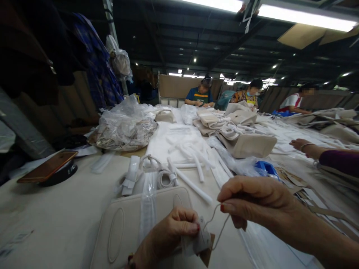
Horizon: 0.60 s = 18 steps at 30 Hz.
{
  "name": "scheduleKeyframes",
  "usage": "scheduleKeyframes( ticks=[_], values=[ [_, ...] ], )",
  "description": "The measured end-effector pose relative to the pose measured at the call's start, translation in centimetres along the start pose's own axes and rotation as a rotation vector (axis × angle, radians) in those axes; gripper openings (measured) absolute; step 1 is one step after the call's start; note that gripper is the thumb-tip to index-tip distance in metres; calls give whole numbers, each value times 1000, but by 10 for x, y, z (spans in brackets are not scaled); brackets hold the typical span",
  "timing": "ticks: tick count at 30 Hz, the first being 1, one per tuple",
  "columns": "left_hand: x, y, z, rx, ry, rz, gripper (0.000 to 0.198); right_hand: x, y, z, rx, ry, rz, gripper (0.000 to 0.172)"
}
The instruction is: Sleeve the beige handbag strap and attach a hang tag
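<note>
Workshop hall, dark ceiling, strip lights overhead. One long table (56, 216) covered in cream cloth runs away from where I stand.

1. Left hand (168, 233), low at the near edge. Grip closed: thumb and fingertips pinch a small white-and-brown paper hang tag (200, 243), held above the table just right of the hand.
2. Right hand (258, 201), higher and to the right. Grip closed: thumb and forefinger pinch a thin pale cord loop (221, 229), which hangs down to the tag.
3. Flat cream fabric bag with oval stitching (123, 224), lying on the table under the left hand, with a clear plastic strip (147, 209) across it.
4. White plastic tubes (193, 185), loose, just beyond the bag.
5. Stack of cream fabric bags (246, 144), mid-table, right of centre.
6. Crumpled clear plastic sack of patterned goods (123, 129), mid-table, left.
7. Orange-brown smartphone (47, 166), propped on a dark round object (60, 175) at the left edge.
8. Small blue object (265, 168), beyond the right hand, partly hidden.
9. Co-worker's hand (301, 144) with a purple sleeve (339, 160), resting on the table at the right, well apart from the two hands in front.
10. Three seated people at the far end, working.
</note>
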<state>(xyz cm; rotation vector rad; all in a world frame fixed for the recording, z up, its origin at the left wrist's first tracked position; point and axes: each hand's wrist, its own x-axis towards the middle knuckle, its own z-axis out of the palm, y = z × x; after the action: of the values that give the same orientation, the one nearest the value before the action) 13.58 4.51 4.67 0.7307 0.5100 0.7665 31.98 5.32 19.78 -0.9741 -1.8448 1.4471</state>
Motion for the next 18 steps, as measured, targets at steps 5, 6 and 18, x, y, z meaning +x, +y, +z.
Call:
scheduleKeyframes(
  ticks=[5, 6, 18],
  values=[
    [-10, 2, -9, 104, -7, -96, 32, 4, -1, 6, 75, 15, -47, 7],
    [-11, 2, -9, 114, -15, -100, 33, 5, -2, 7, 80, 19, -68, 6],
    [-11, 9, -16, 304, -2, 67, 54, 3, -6, 9, -5, 54, -135, 4]
  ],
)
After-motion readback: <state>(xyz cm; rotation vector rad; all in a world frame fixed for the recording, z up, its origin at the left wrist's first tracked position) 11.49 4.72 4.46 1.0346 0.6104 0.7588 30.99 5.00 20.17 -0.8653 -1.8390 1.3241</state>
